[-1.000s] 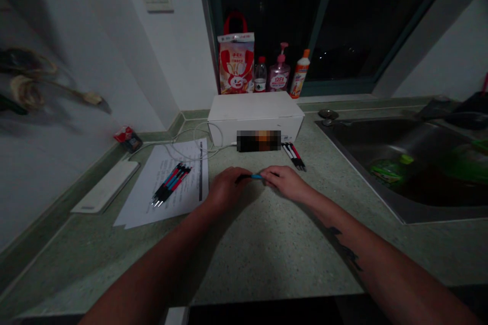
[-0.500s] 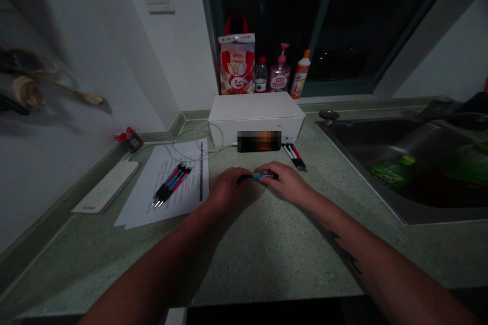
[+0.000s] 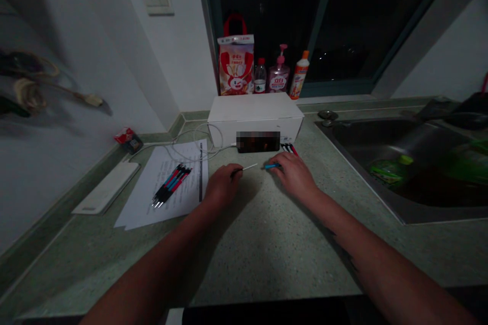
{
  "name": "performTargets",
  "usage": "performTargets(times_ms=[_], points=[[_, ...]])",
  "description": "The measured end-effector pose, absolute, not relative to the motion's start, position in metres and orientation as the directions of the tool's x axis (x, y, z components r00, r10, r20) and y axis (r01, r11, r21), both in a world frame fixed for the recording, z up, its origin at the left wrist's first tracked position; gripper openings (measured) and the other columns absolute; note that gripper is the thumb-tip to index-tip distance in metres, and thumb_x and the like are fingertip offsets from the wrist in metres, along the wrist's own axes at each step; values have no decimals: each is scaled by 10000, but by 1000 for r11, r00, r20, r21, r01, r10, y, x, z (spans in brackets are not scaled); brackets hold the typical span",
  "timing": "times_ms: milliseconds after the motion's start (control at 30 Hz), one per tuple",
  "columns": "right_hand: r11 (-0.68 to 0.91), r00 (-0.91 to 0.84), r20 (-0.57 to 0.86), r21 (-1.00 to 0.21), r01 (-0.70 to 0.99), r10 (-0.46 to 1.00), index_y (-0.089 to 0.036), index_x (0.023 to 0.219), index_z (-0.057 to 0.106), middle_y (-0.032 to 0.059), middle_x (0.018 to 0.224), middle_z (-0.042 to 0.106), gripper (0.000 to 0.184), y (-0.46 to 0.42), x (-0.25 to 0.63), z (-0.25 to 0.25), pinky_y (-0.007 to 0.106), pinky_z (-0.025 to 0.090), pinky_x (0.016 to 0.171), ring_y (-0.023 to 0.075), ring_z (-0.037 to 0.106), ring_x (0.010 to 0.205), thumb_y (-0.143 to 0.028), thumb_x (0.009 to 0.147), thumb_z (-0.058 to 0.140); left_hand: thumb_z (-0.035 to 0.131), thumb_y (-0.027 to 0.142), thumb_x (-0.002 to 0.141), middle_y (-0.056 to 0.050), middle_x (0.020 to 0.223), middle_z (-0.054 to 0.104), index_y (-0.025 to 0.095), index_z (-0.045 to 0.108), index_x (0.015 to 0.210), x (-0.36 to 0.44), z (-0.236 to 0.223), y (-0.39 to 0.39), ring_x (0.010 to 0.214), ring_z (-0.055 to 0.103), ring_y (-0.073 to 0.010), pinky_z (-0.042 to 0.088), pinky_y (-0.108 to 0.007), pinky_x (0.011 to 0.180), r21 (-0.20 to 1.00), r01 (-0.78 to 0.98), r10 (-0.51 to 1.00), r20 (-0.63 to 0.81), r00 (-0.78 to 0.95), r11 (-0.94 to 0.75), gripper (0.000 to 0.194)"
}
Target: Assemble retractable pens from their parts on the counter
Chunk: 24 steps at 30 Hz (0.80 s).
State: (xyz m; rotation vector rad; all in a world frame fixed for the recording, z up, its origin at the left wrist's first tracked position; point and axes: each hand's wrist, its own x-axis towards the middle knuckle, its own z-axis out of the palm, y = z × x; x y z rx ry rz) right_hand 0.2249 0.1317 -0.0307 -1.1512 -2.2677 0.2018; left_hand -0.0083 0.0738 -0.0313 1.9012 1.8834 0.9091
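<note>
The left hand (image 3: 224, 183) pinches the pen's black part (image 3: 236, 171), which pokes out toward the right hand (image 3: 295, 172), pinching the blue barrel (image 3: 272, 166).

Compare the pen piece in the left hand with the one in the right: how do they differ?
The left pen piece shows a slim white rod and a dark part; the right pen piece shows a thicker blue barrel. The left piece's rod points rightward, while the right piece's exposed end points leftward. Both are held in fingers, apart from each other.

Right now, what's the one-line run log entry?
left hand: black pen section, white refill exposed | right hand: blue pen barrel | held parts apart | pens on paper
</note>
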Motion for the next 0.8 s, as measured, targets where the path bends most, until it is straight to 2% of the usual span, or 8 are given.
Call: performTargets(times_ms=[100, 167, 300, 433, 500, 567, 700, 800], points=[[577, -402, 427, -456, 678, 810, -211, 1046, 717, 94, 1064, 728, 142, 134, 226, -32, 415, 486, 954, 274, 654, 1046, -228, 971, 598, 605, 208, 941, -58, 1023, 768, 224, 721, 1054, -11, -32, 74, 969, 713, -225, 539, -364, 907, 687, 723, 965, 228, -126, -68, 163], [506, -329, 397, -530, 680, 857, -216, 1078, 716, 92, 1077, 744, 176, 135, 225, -33, 400, 504, 925, 270, 676, 1027, -264, 989, 572, 609, 196, 933, -52, 1008, 760, 219, 717, 1030, -10, -32, 73, 950, 709, -212, 540, -352, 896, 700, 707, 964, 248, -101, -105, 147], [381, -218, 323, -637, 669, 921, -217, 1128, 699, 87, 1043, 768, 228, 135, 221, -37, 376, 521, 839, 263, 709, 948, -306, 1018, 520, 632, 160, 894, -47, 970, 738, 208, 733, 959, -4, -32, 70, 943, 674, -209, 524, -352, 894, 609, 749, 954, 283, 101, -260, 130], [429, -241, 359, -670, 606, 902, -222, 1106, 702, 81, 1028, 773, 205, 135, 220, -39, 376, 525, 847, 256, 716, 945, -298, 1006, 541, 666, 140, 831, -60, 923, 714, 195, 750, 904, 7, -31, 60, 917, 651, -230, 512, -374, 875, 496, 782, 926, 212, 313, -378, 124], [462, -259, 385, -674, 576, 886, -226, 1098, 706, 82, 1051, 770, 195, 134, 219, -39, 381, 529, 858, 254, 713, 964, -308, 1002, 557, 676, 148, 813, -67, 920, 709, 192, 750, 880, 11, -31, 56, 914, 652, -237, 512, -381, 876, 479, 779, 913, 172, 370, -405, 109], [517, -299, 425, -645, 562, 854, -228, 1095, 712, 86, 1079, 761, 189, 132, 219, -37, 390, 526, 886, 254, 699, 998, -313, 1003, 570, 682, 183, 826, -74, 953, 717, 187, 741, 915, 13, -31, 55, 915, 661, -232, 524, -374, 872, 544, 764, 937, 173, 303, -347, 107], [675, -474, 485, -453, 582, 735, -239, 1085, 736, 88, 1050, 730, 182, 124, 217, -29, 402, 488, 928, 256, 648, 1014, -305, 1015, 582, 624, 277, 924, -80, 1043, 757, 176, 678, 1165, 13, -34, 60, 893, 701, -201, 565, -340, 825, 825, 553, 992, 128, 14, -114, 267], [761, -587, 501, -285, 583, 636, -251, 1080, 753, 92, 1054, 711, 192, 117, 212, -24, 421, 453, 948, 264, 605, 1025, -292, 1021, 575, 598, 285, 951, -69, 1081, 778, 185, 687, 1172, 12, -35, 65, 940, 721, -199, 569, -331, 852, 903, 421, 997, 79, 23, -81, 260]])
